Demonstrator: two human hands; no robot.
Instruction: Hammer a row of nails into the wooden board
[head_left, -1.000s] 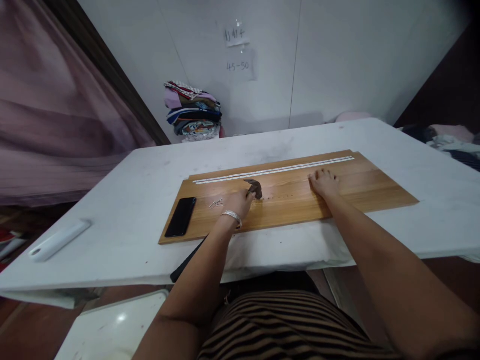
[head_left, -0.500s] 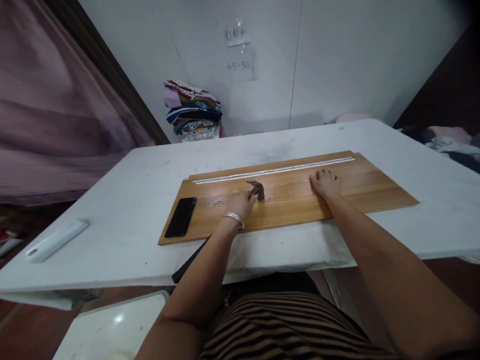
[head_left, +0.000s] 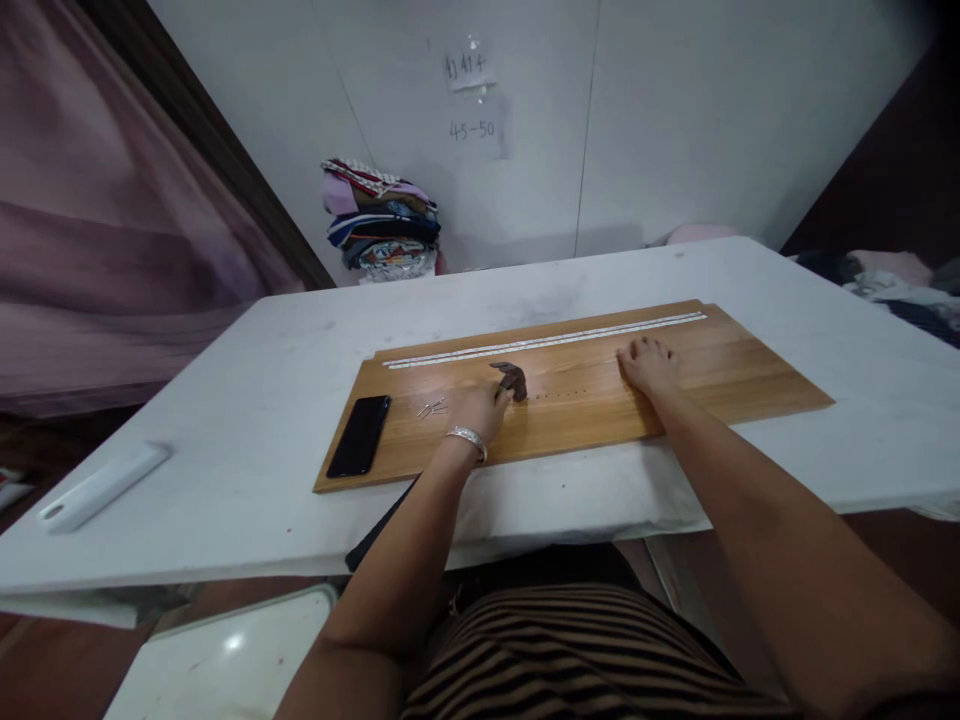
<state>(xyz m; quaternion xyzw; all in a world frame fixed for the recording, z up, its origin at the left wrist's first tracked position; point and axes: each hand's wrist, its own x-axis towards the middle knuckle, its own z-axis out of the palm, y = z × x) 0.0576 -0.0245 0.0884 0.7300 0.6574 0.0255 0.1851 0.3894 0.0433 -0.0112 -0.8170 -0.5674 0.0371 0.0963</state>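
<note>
A long wooden board (head_left: 735, 375) lies on a white table (head_left: 247, 420). My left hand (head_left: 480, 408), with a silver bracelet on the wrist, is closed on the handle of a hammer (head_left: 511, 379) whose dark head rests on the board beside a row of small nails (head_left: 559, 395). My right hand (head_left: 649, 365) lies flat on the board to the right, fingers spread. A few loose nails (head_left: 433, 407) lie left of my left hand. A thin silvery strip (head_left: 547, 340) runs along the board's far edge.
A black phone (head_left: 359, 435) rests on the board's left end. A white flat bar (head_left: 101, 487) sits near the table's left corner. Folded clothes (head_left: 382, 220) are stacked against the white wall. A purple curtain (head_left: 97, 250) hangs at left.
The hammer head has shifted slightly over the board near the nail row; my right hand has stayed flat in place. The view drifted a little.
</note>
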